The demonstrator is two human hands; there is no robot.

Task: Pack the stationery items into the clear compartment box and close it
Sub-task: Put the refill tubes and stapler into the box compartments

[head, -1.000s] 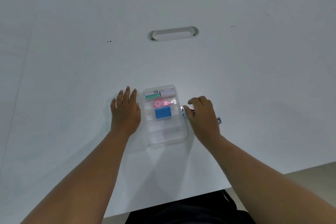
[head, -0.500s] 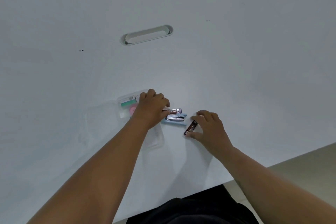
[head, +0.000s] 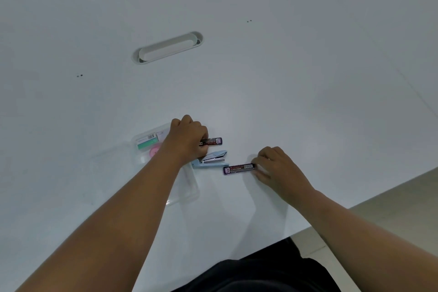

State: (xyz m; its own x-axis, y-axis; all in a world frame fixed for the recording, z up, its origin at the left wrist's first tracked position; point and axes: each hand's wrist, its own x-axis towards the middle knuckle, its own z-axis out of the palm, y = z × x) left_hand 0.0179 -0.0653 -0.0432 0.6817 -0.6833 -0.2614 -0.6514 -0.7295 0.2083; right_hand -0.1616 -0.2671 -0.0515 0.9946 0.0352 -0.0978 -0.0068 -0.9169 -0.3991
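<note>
Since half a second ago the right hand (head: 279,168) has swung its dark lead case (head: 239,169) flat on the white desk (head: 308,78), pinching one end. The clear plastic compartment box (head: 189,185), light and slippery, lies under the left hand (head: 187,140), closed on a second dark lead case (head: 212,142). The pale blue stapler (head: 211,161), rigid, lies between them.

Box (head: 189,187) on table (head: 284,78), left of stapler (head: 211,160). One lead case (head: 213,142) behind stapler, under left hand (head: 187,140); another lead case (head: 239,169) right of stapler, at right hand (head: 277,168). Cable slot (head: 167,47) far behind.
</note>
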